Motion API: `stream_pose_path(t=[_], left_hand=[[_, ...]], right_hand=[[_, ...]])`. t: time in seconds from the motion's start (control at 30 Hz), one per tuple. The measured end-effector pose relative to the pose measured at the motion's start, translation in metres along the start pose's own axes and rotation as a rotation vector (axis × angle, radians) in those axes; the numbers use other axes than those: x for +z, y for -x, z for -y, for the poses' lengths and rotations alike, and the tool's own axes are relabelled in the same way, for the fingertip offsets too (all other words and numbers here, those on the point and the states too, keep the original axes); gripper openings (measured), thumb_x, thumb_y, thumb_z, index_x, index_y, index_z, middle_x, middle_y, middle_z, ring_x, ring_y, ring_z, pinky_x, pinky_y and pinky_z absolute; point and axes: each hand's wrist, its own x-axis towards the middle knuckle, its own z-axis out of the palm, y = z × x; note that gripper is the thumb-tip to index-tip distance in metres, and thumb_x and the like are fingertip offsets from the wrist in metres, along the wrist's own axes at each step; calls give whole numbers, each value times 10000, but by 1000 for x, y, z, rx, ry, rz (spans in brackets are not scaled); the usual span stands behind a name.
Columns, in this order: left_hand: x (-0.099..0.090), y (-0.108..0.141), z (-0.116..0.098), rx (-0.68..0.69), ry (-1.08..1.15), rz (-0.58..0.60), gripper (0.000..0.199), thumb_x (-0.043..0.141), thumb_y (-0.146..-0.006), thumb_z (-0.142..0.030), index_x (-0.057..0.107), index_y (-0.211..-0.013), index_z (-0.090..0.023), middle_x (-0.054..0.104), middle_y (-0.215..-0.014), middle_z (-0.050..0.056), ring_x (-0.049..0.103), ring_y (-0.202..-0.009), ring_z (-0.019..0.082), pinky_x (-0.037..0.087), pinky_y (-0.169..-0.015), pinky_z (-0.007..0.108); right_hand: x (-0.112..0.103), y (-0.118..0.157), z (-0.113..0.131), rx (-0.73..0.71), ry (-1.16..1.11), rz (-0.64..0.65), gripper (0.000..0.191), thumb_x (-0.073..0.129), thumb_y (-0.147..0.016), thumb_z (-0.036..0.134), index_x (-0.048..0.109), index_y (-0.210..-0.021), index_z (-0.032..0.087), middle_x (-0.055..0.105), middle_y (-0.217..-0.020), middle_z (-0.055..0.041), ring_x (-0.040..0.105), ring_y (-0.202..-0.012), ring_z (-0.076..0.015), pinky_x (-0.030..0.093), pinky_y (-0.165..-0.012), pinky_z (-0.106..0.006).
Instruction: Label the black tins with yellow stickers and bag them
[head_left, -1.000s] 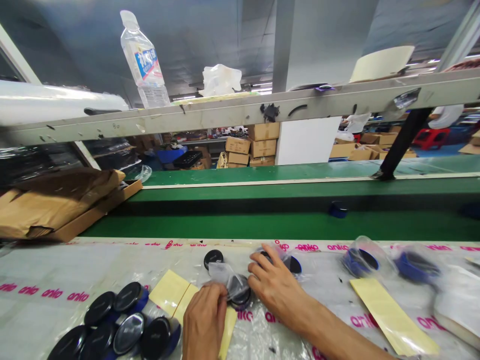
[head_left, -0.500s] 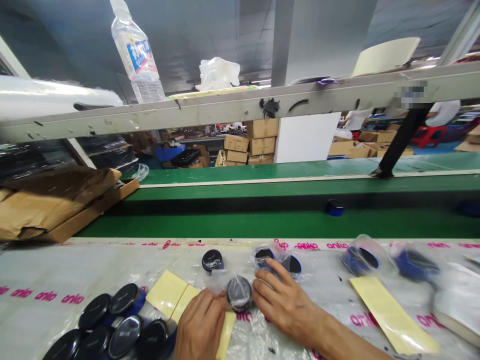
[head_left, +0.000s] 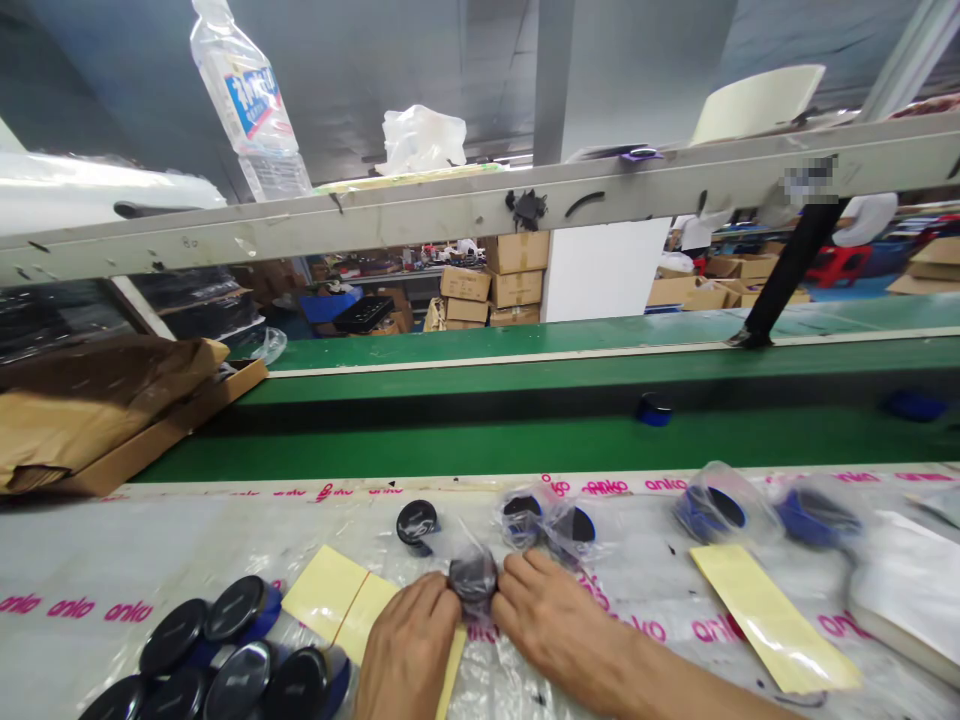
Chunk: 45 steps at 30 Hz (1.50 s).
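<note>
Between my two hands sits a round black-topped piece in a clear plastic bag. My left hand has its fingers closed at the left side of the bag. On the other side, my right hand presses curled fingers against the piece and its plastic. Just beyond are two bagged blue pieces with black faces and an unbagged black round piece. Several black-topped blue pieces stand grouped at the lower left. Yellow sticker sheets lie partly under my left hand.
A green conveyor belt runs behind the plastic-covered table, carrying a blue piece. Two more bagged pieces and a yellow strip lie to the right. A cardboard tray sits left. Overhead, a shelf beam holds a bottle.
My right hand has drawn back from the bagged pieces behind and come down beside the middle one. Both hands now close on it from either side. The view has shifted slightly.
</note>
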Motion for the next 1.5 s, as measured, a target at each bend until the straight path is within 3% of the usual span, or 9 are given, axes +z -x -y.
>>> stream_pose_path(t=[0.17,0.27,0.47,0.6,0.8,0.9,1.1,1.3,1.5], left_hand=[[0,-7,4,-302,275,128,160,497,-935,-126,518,-825,-240,616,-731,-50,626,-645,132,463,-605,223],[3,-8,2,-354,277,125,155,486,-952,-157,537,-832,-240,626,-777,-34,646,-712,150,486,-648,242],[14,-12,-5,-273,85,30,178,467,-909,-120,570,-811,-227,699,-1093,73,699,-889,241,537,-750,354],[10,-16,-3,-330,186,86,171,432,-933,-141,533,-838,-241,661,-809,8,662,-765,207,487,-693,309],[0,-14,4,-506,418,172,156,382,-1024,-347,478,-935,-261,612,-745,-42,624,-676,154,404,-612,244],[-1,-13,2,-445,465,205,141,395,-1014,-301,474,-907,-254,598,-765,-40,603,-677,144,408,-638,242],[2,-15,-4,-343,386,183,162,419,-954,-174,494,-822,-230,604,-837,8,592,-790,190,414,-725,300],[-7,-23,-1,-521,688,251,221,422,-1011,-422,469,-887,-244,570,-752,-31,546,-686,162,394,-653,273],[-1,-22,-4,-745,991,98,327,457,-971,-566,423,-895,-250,646,-735,-24,616,-705,171,465,-682,270]], right_hand=[[-5,-16,2,338,-286,-2,112,628,-876,78,595,-850,182,650,-836,-34,599,-816,-230,455,-688,-333],[-8,-20,2,449,-315,49,116,610,-898,72,618,-877,185,669,-888,-40,629,-851,-232,468,-700,-322],[15,-12,9,356,-118,55,215,625,-801,-21,613,-917,160,678,-995,-121,647,-866,-302,480,-637,-349],[19,-16,8,408,-142,6,193,585,-842,-14,573,-916,164,690,-948,-105,673,-826,-272,467,-638,-328],[-7,-21,0,584,-318,-5,115,499,-984,106,531,-908,187,673,-773,-21,673,-671,-204,377,-595,-304],[-11,-19,1,645,-409,28,97,499,-976,100,540,-940,181,679,-758,-18,667,-658,-206,333,-591,-308],[-8,-11,1,540,-473,71,141,529,-906,45,557,-876,180,674,-861,-34,651,-775,-198,359,-671,-290],[-26,-18,-8,635,-511,-29,86,493,-992,142,542,-935,184,664,-836,-24,640,-745,-191,340,-663,-290],[-36,-24,-11,719,-507,20,96,504,-983,147,536,-908,197,675,-694,5,643,-608,-182,237,-562,-300]])
